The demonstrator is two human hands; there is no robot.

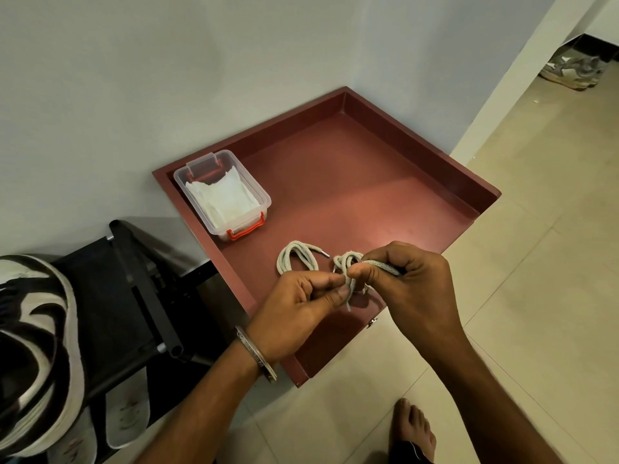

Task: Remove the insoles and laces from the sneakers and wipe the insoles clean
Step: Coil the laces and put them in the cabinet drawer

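A: Starting with the biggest thing, we have the dark red tray [368, 182] on the floor against the wall, and our hands sit over its near edge.

B: Left of it we see a black-and-white sneaker [37, 346] at the picture's edge, on a black rack [110, 296], with two pale insoles [124, 410] lying flat just below it.

A: In the tray's far left corner stands a clear box [222, 192] with red latches, holding white wipes [227, 199].

B: Our right hand [412, 286] has its fingers curled round a bundled lace [351, 266], thumb pressed on top.

A: And our left hand [301, 306] pinches a strand of that same lace between thumb and forefinger.

B: The other lace [296, 261] lies coiled on the tray floor, just beside the bundle, apart from our hands.
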